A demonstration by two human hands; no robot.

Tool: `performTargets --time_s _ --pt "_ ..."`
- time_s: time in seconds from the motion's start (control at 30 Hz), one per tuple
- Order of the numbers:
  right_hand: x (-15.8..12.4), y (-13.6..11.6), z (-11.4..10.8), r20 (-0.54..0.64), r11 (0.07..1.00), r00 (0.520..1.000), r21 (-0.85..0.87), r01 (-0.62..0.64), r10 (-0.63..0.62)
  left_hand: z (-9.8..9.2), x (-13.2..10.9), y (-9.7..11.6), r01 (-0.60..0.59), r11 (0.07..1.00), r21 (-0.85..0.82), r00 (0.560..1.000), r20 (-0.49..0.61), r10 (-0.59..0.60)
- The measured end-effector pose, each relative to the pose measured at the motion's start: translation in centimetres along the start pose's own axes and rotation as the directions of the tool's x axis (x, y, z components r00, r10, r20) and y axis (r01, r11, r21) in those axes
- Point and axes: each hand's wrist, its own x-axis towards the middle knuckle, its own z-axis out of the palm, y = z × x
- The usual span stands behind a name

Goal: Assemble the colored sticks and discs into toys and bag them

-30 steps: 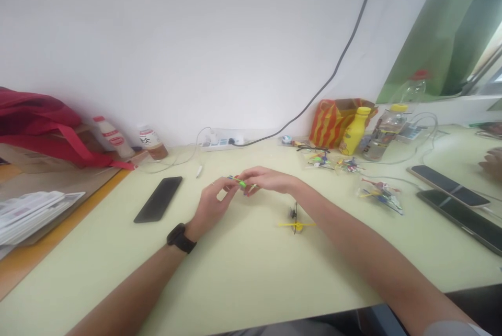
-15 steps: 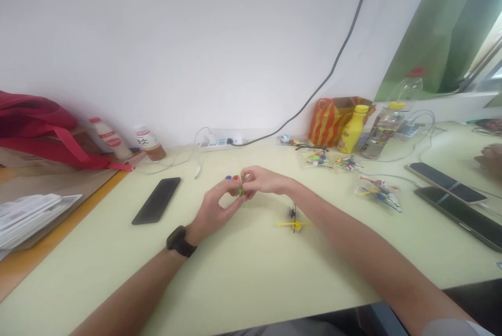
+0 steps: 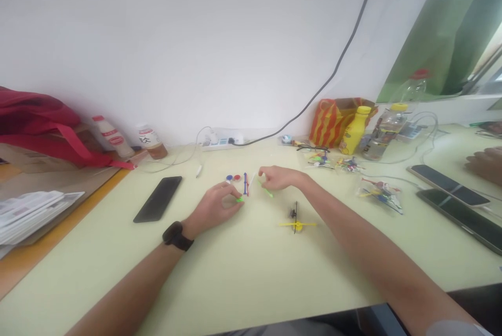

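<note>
The left hand rests low over the bench, its thumb and forefinger fingers pinched on a small green piece; a piece this little probably suits a fingertip hold, and the rounded gap behind the pinch leaves it in sight. The right hand is bent down at the wrist with its fingers curled above a thin green strip; whether they grip it or only touch it, I cannot tell. Between the 2 hands lie a blue strip, a red strip and a white strip, side by side and pointing away from the person, perhaps so each can be picked out separately. A blue disc and a red disc sit just beyond the left fingers, apparently grouped by shape. A yellow-and-black assembly stands nearer the person, beside the right forearm, seemingly set aside yet easy to see, while a black phone lies well apart at the left.
</note>
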Motion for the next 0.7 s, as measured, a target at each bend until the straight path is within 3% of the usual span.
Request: performTargets --time_s 0.13,0.2,0.37,0.53,0.7 --pt "-1.0 0.5 -1.7 0.109 0.997 0.994 -0.074 0.002 0.006 0.2 0.0 -1.0 0.035 0.995 0.095 0.998 -0.057 -0.03" --pt "-1.9 0.0 -2.6 0.236 0.996 0.972 -0.084 0.026 -0.006 0.5 0.1 -1.5 0.051 0.99 0.13 0.996 -0.076 -0.041" --pt "-3.5 -2.4 -3.1 0.604 0.984 0.796 -0.157 0.089 0.024 1.0 0.3 -2.0 -0.026 0.981 0.194 0.996 -0.083 0.043" --pt "-2.8 -2.7 -2.3 0.667 0.967 0.73 -0.254 0.036 0.148 0.8 0.4 -2.1 -0.04 0.97 0.241 0.995 -0.077 0.06" --pt "-2.4 -1.5 -2.3 0.672 0.974 0.722 -0.226 -0.01 0.163 1.1 0.1 -2.5 -0.018 0.979 0.203 0.998 -0.053 0.03"
